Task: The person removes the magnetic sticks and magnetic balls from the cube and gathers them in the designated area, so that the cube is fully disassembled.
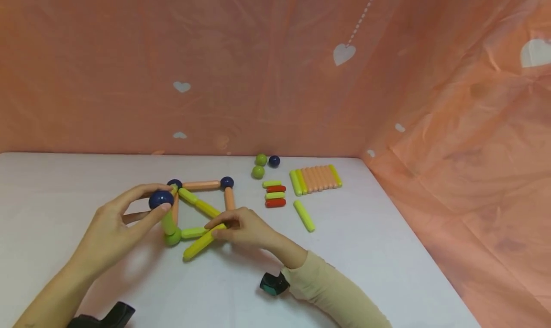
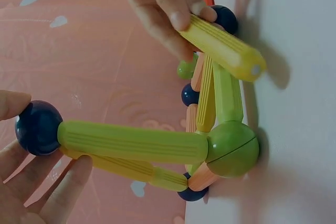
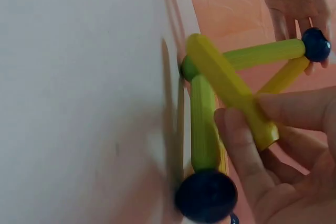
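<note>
Left hand (image 1: 113, 221) pinches navy ball (image 1: 161, 200); right hand (image 1: 248, 228) grips yellow rod (image 1: 200, 246).
In head view, peach rod's (image 1: 230, 199) near end hides behind right hand.

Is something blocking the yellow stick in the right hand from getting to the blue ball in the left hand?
Nothing visible stands between the yellow stick and that blue ball, though the left hand covers part of the ball.

I have the left hand (image 1: 116, 219) raised in a pinch, its bare forearm (image 1: 60, 289) slanting up from the lower left. My right hand (image 1: 248, 229) pinches too, its sleeved forearm (image 1: 333, 287) angled from the lower right.
</note>
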The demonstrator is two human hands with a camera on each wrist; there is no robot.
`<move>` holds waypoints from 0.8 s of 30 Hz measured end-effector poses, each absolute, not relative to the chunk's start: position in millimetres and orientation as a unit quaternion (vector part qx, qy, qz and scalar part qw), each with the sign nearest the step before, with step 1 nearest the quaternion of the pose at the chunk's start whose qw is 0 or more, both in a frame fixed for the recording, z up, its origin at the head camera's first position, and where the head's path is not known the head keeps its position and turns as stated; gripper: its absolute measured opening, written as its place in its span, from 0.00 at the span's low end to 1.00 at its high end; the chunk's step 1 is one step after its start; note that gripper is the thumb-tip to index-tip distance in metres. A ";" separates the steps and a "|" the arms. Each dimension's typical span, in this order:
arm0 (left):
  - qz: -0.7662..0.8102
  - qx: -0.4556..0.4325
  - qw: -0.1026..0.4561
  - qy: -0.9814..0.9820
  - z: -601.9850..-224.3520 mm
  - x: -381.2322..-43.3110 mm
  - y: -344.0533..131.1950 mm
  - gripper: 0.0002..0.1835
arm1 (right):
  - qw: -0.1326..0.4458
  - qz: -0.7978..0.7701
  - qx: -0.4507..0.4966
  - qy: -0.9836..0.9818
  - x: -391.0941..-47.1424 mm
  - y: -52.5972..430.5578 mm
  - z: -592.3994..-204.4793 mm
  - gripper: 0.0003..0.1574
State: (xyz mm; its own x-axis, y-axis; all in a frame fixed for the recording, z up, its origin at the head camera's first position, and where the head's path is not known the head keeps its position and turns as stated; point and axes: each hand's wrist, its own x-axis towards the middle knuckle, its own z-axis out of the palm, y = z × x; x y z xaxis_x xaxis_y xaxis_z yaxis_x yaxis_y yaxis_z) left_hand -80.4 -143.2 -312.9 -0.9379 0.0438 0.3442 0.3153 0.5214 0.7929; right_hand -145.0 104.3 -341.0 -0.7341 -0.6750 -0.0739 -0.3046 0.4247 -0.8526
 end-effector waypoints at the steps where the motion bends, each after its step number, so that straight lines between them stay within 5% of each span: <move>1: -0.478 -0.104 0.138 -0.861 -313.3 -80.7 -143.0 0.16 | 0.212 -0.457 -0.290 0.814 -143.9 107.3 -340.5 0.13; 7: -0.470 -0.085 0.107 -0.872 -314.3 -83.8 -147.0 0.19 | 0.204 -0.534 -0.208 0.793 -141.7 132.8 -342.6 0.13; 24: -0.474 -0.105 0.131 -0.864 -316.9 -91.2 -144.1 0.18 | 0.017 -0.696 0.078 0.714 -146.0 226.7 -351.2 0.20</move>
State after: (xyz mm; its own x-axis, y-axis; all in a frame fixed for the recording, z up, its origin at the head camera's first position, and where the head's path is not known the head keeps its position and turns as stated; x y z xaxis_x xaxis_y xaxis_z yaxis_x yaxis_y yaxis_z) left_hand -91.2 -144.1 -316.9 -0.9435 0.0578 0.3264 0.3064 0.5277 0.7922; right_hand -146.0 226.7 -351.2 -0.9872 0.0880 -0.1327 0.1348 0.0189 -0.9907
